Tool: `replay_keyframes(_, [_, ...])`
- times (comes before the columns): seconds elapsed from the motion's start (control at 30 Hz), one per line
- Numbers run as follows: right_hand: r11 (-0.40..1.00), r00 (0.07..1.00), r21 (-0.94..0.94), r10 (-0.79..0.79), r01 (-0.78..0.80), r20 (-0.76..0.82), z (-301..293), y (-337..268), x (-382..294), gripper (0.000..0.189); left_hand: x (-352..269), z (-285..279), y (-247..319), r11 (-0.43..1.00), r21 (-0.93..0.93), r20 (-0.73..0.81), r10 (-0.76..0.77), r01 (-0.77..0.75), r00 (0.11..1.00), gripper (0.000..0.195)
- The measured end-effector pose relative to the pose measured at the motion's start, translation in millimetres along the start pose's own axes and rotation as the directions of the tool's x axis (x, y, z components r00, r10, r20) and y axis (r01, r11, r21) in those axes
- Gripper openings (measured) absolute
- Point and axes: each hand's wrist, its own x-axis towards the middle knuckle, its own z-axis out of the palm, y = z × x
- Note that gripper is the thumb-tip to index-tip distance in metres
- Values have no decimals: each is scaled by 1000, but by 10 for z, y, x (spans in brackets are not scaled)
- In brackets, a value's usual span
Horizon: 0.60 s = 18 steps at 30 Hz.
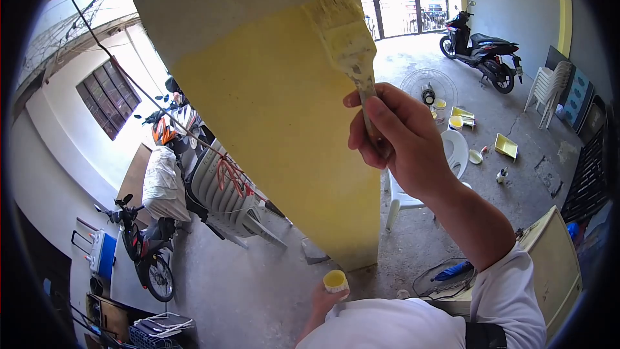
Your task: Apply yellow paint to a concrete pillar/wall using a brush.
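My right hand (392, 131) grips the handle of a wide, paint-crusted flat paintbrush (346, 34). The bristles point up and lie against or very near the face of a square pillar (286, 121); contact cannot be told for sure. Yellow paint covers the pillar below the brush, while the part above is greyish white. Low down, near my waist, my left hand (329, 299) holds a small cup of yellow paint (335, 280) upright.
A white plastic chair (404, 198) stands just behind the pillar at right. Farther back are a fan (428, 92), paint containers (455, 122) and a yellow paint tray (506, 147) on the floor. Stacked chairs (227, 189) and a motorcycle (150, 252) are at left; a cable hangs there.
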Motion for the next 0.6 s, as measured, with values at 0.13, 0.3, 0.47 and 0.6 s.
replay_keyframes(0.13, [998, 999, 44, 37, -35, -40, 35, 96, 61, 28, -34, 20, -32, 1000, 28, -11, 12, -12, 1000, 63])
replay_keyframes(0.3, [996, 990, 30, 87, -85, -107, 32, 292, -68, 31, -68, 17, -51, 1000, -31, -20, -2, 1, 1000, 62])
replay_keyframes(0.47, [985, 980, 104, 149, -135, -133, -36, 483, -300, 26, -91, 12, -89, 999, -26, -26, -37, 36, 999, 61])
replay_keyframes(0.6, [985, 973, 83, 165, -153, -161, -74, 563, -466, 27, -105, 3, -17, 1000, -28, 2, -9, 9, 1000, 59])
